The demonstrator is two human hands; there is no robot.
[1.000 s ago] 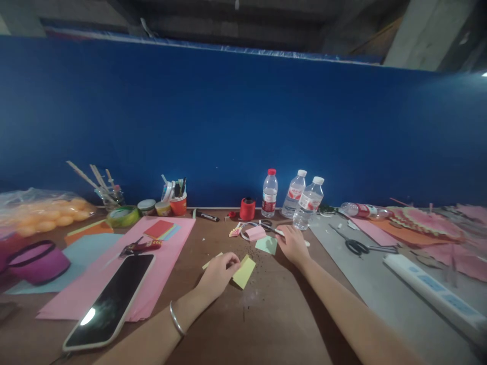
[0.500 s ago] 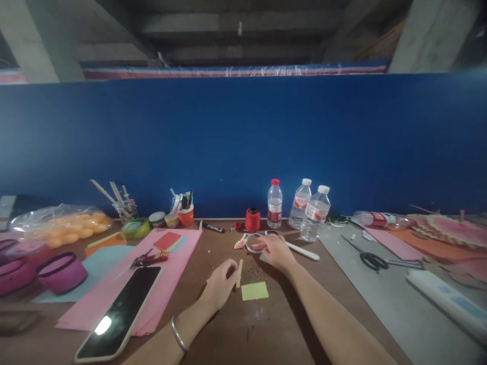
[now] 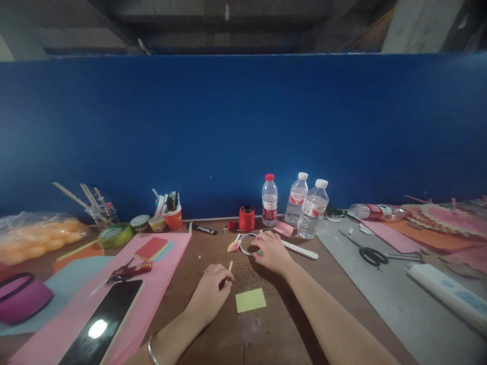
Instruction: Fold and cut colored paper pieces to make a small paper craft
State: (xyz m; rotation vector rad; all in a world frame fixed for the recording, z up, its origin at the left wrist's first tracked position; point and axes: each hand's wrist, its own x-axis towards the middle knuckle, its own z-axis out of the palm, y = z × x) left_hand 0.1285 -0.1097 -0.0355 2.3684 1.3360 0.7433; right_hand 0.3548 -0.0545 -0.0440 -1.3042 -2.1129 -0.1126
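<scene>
My left hand [image 3: 213,289] has its fingers curled round a thin pale yellow strip [image 3: 230,266], whose upper end sticks up past the fingertips. My right hand [image 3: 272,251] is at a round tape roll [image 3: 246,244], its bent fingers on the right side of the ring. A yellow-green paper rectangle [image 3: 251,300] lies flat on the brown table between my forearms. Dark specks are scattered above it. A small folded paper fan [image 3: 233,245] rests just left of the ring.
Behind stand a red spool [image 3: 247,218] and three bottles [image 3: 270,201]. A phone [image 3: 102,322] lies on pink paper [image 3: 173,253] at left. Scissors [image 3: 371,255] and a white device [image 3: 449,291] are on the grey mat [image 3: 353,276] at right.
The pale strip, earlier lying beside my left hand, is now in its fingers. My right hand stays at the tape roll. The whole view has shifted, and pink paper now shows behind the white-handled tool.
</scene>
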